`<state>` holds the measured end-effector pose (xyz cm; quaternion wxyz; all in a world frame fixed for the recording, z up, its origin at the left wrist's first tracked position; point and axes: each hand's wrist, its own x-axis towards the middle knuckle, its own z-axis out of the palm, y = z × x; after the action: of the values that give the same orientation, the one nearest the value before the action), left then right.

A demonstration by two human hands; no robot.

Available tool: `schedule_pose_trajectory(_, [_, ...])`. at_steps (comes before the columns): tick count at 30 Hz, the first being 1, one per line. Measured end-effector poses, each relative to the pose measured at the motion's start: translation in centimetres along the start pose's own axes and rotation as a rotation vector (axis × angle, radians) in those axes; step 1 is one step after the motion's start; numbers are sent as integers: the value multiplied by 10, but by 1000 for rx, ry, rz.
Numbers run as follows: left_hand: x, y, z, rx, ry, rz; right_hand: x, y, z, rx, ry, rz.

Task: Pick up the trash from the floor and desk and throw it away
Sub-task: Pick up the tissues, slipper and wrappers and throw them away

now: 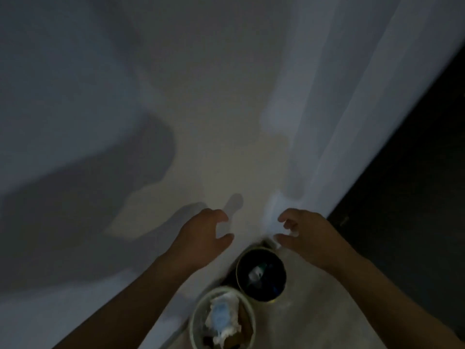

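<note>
You look to be at the throw-away step: both hands are out over 2 round bins standing on the floor against a pale wall, and the picture is dim and blurred, so read the details with care.

Your right hand has its fingers curled and partly parted, with thumb and forefinger apart. A small white scrap shows just beside those fingertips, touching or nearly touching them; I cannot tell whether you have it pinched or have let it go. A pale smear on the wall just to the far left of that hand may be more paper or only light.

Your left hand is half open, fingers bent in a loose C, and holds nothing.

The dark bin sits near and below, between the 2 hands, with some dark rubbish and a pale bit inside. The white bin, nearer to you, holds crumpled white paper.

The scrap sits slightly far and right of the dark bin's mouth. My judgement: bring the right hand a little nearer before spreading the fingers, or the scrap may land behind the rim.
</note>
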<state>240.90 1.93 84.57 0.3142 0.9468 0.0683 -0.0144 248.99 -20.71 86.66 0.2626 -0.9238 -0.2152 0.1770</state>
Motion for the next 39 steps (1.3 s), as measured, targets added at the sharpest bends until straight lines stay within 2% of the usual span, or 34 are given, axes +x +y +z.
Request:
schedule_pose_trajectory(8, [-45,83,-101,128,387,-35,-12,-72,-106,-53,127,-446])
schedule_pose_trajectory(16, [-159,125,-203,325,665,-183,-42,-201,-138,0,107,-874])
schedule_pose_trajectory(27, [-401,147,-256,538,985,-592,-180,-386,-73,79,-70,-1390])
schedule_pose_trajectory(39, [-705,220,-217,674,1214,-957,-442,-480,32,213,-282,-1791])
